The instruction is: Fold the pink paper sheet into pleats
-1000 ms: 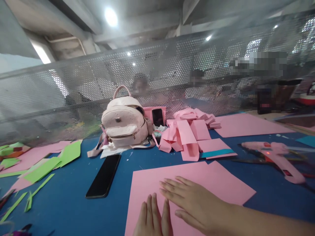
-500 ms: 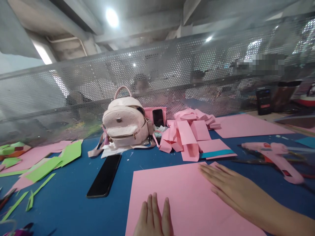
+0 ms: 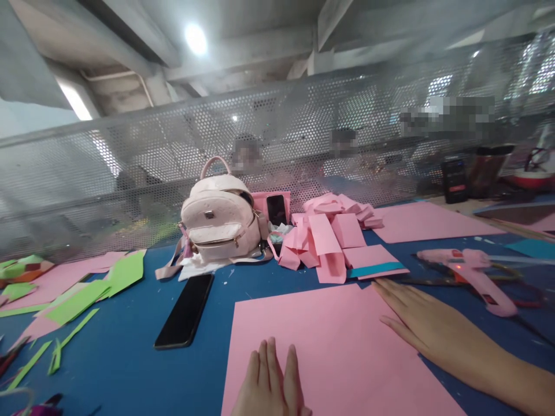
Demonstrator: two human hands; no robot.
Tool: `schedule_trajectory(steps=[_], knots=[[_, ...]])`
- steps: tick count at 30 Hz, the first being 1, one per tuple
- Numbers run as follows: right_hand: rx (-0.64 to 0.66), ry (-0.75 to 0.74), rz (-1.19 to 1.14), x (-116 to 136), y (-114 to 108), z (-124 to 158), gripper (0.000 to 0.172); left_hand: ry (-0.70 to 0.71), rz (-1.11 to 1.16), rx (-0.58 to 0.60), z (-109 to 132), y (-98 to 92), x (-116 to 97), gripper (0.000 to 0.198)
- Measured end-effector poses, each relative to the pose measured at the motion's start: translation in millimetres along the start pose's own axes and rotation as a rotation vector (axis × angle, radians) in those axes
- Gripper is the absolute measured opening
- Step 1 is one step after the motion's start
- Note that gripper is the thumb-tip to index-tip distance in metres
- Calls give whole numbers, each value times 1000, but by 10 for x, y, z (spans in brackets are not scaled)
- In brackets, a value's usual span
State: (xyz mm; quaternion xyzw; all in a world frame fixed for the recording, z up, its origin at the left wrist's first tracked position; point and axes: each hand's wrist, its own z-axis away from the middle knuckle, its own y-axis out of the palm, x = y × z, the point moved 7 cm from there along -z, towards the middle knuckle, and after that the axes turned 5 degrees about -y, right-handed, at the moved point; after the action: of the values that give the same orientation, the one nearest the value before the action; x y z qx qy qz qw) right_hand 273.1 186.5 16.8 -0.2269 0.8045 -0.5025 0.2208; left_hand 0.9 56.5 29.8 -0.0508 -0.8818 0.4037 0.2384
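Note:
A large sheet of pink paper (image 3: pixel 321 329) lies flat on the blue table (image 3: pixel 125 358) in front of me. My left hand (image 3: pixel 271 378) rests on its near left part, fingers straight and held fairly close, thumb side out. Across the sheet's right edge lies my right hand (image 3: pixel 425 318), flat, with the fingertips at the far right corner and the thumb apart. Neither hand grasps anything. Just beyond the sheet is a heap of folded pink paper strips (image 3: pixel 329 231), with a blue strip (image 3: pixel 376 269) on a smaller pink piece.
A black phone (image 3: pixel 185 312) lies left of the sheet, below a pale pink backpack (image 3: pixel 223 219). Green paper pieces (image 3: pixel 80 300) and cut strips are at far left. A pink glue gun (image 3: pixel 472 271) with a cable lies right. Behind stands a perforated metal screen (image 3: pixel 173 144).
My right hand has slid right across the sheet to its right edge. My left hand stays nearly in place. The view has shifted slightly.

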Motion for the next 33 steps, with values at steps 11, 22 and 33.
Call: schedule_trajectory(steps=[11, 22, 33], knots=[[1, -137, -91, 350, -280, -77, 58, -159, 420, 361, -313, 21, 374, 50], [274, -193, -636, 1290, -621, -714, 32, -542, 1323, 537, -341, 392, 727, 23], [213, -146, -664, 1361, -889, -984, 13, -649, 1533, 327, -469, 214, 980, 23]])
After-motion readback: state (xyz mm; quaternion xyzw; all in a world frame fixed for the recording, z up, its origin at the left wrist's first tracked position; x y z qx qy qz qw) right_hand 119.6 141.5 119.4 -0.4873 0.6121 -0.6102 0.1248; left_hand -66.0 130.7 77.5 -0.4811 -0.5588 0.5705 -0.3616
